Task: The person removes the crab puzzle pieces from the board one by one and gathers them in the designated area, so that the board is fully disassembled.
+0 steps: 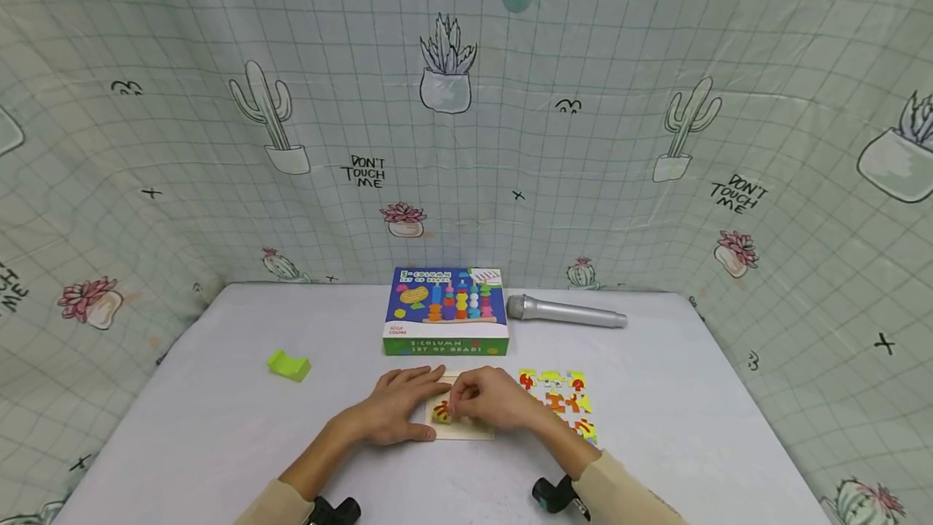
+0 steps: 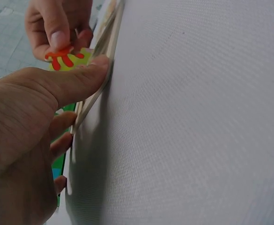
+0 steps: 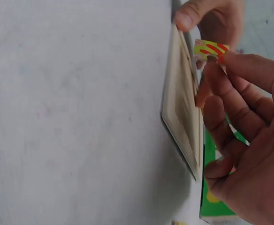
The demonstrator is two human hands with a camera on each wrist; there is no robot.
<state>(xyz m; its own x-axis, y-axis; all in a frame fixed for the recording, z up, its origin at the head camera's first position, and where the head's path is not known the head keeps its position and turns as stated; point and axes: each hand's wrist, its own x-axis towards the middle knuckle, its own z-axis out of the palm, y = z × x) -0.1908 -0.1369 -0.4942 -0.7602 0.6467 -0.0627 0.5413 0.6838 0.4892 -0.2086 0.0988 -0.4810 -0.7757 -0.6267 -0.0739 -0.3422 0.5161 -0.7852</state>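
Note:
A small wooden puzzle tray (image 1: pixel 474 432) lies flat on the table, its pale recessed face also visible in the right wrist view. My left hand (image 1: pixel 396 405) holds its left side, thumb at the near edge and fingers spread toward the far edge. Between thumb and fingertips, my right hand (image 1: pixel 497 399) pinches a yellow puzzle piece (image 3: pixel 211 48) with red stripes. That piece is over the tray's left part, close to my left thumb (image 2: pixel 87 79). Whether it touches the tray's floor I cannot tell. Several other puzzle pieces (image 1: pixel 554 403) lie in rows right of the tray, partly behind my right forearm.
Behind the tray stands a blue and green bead-set box (image 1: pixel 445 312). A silver microphone (image 1: pixel 568 312) lies to the box's right. Off to the left is a lime-green curved block (image 1: pixel 288 365). A patterned cloth (image 1: pixel 466 209) hangs around the white table (image 1: pixel 204 428).

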